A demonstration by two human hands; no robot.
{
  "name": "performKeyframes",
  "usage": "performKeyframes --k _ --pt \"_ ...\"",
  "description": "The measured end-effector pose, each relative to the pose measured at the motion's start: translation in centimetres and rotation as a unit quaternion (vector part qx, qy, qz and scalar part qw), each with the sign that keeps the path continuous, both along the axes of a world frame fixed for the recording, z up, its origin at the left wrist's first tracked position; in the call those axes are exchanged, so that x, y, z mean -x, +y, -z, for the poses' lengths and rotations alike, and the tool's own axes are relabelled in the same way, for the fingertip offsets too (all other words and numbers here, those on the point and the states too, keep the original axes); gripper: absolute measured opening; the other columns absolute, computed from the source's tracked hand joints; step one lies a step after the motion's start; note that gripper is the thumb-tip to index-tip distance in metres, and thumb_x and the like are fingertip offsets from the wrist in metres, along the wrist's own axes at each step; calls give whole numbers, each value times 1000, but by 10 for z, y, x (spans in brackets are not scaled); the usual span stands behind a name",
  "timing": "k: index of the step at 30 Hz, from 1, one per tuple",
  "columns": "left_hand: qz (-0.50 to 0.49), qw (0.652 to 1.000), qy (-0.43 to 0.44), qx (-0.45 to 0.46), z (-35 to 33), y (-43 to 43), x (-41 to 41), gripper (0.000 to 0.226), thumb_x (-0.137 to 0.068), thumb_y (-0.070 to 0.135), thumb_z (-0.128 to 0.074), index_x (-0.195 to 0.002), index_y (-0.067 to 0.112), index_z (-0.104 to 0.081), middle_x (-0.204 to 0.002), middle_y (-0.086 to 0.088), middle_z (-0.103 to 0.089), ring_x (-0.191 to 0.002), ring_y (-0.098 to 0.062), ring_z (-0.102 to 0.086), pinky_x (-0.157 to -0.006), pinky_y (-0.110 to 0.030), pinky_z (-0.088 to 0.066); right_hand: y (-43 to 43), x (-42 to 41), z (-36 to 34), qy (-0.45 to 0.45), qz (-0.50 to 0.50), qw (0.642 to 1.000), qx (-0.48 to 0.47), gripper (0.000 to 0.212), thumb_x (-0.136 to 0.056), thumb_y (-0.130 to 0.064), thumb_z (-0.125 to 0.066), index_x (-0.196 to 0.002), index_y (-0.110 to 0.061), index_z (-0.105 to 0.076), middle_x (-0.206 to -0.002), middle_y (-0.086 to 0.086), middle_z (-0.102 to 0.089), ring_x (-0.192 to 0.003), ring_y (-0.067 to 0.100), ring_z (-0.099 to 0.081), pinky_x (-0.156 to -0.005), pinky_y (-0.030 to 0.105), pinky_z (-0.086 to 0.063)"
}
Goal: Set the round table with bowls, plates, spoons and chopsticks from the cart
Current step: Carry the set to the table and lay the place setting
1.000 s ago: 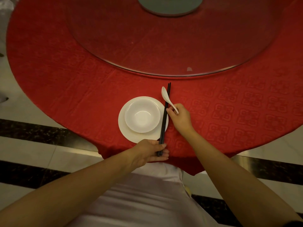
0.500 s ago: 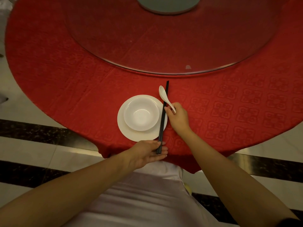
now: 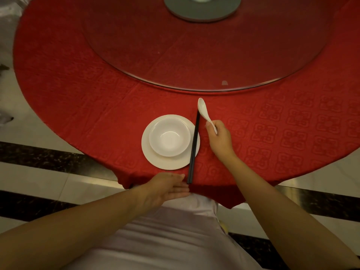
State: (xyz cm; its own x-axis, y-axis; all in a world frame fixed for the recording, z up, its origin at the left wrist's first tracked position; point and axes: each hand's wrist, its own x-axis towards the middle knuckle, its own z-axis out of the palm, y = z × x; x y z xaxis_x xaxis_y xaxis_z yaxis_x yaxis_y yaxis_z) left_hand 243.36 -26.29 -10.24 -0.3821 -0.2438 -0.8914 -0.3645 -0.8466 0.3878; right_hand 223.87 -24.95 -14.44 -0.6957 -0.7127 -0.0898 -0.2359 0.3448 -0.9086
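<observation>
1. Right hand (image 3: 219, 138): thumb and fingers pinch the handle of the spoon (image 3: 204, 110). The spoon's head points away from the person and overlaps the far tips of the chopsticks (image 3: 194, 145); contact cannot be told.
2. Left hand (image 3: 167, 187): open, fingers straight, at the near edge of the table (image 3: 58, 84). Its fingertips lie just beside the chopsticks' near ends; contact is uncertain.
3. Step in hand, as judged: laying the spoon beside the chopsticks. Done well, the head swings right, clear of the tips, and the spoon settles flat on the cloth (image 3: 272, 133), parallel to the pair. The left fingers serve as a stop against sliding.
4. The chopsticks lie together between the hands, crossing the right rim of the plate (image 3: 155, 160). A nudge rightward off the rim would probably stop them rocking.
5. The bowl (image 3: 169, 136) sits on the plate, left of the right hand, beyond the left, apart from both.
</observation>
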Motion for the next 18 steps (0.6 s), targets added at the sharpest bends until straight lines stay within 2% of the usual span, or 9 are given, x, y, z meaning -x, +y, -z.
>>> performKeyframes --k 7,15,18 --pt "11 1000 -6 -1 -3 7 -1 17 -91 2 -55 -107 -3 -55 -92 -20 -67 -81 -24 -68 -59 -27 -60 20 -5 9 2 3 1000 -8 19 -96 -21 -49 -79 -13 -51 -59 -10 -42 -53 4 -37 -47 14 -32" --pt "13 1000 1 19 -4 10 5 6 -92 -1 -52 -96 0 -56 -86 -18 -67 -77 -22 -67 -57 -24 -60 26 -10 8 3 4 1000 7 20 -96 -21 -49 -78 -13 -51 -59 -10 -41 -54 2 -36 -47 11 -34" --pt "21 1000 -7 21 -4 10 4 8 -91 1 -54 -99 0 -57 -86 -17 -68 -77 -22 -68 -58 -25 -60 26 -10 7 2 1 1000 5 19 -96 -21 -49 -78 -13 -51 -59 -10 -42 -54 3 -36 -47 11 -34"
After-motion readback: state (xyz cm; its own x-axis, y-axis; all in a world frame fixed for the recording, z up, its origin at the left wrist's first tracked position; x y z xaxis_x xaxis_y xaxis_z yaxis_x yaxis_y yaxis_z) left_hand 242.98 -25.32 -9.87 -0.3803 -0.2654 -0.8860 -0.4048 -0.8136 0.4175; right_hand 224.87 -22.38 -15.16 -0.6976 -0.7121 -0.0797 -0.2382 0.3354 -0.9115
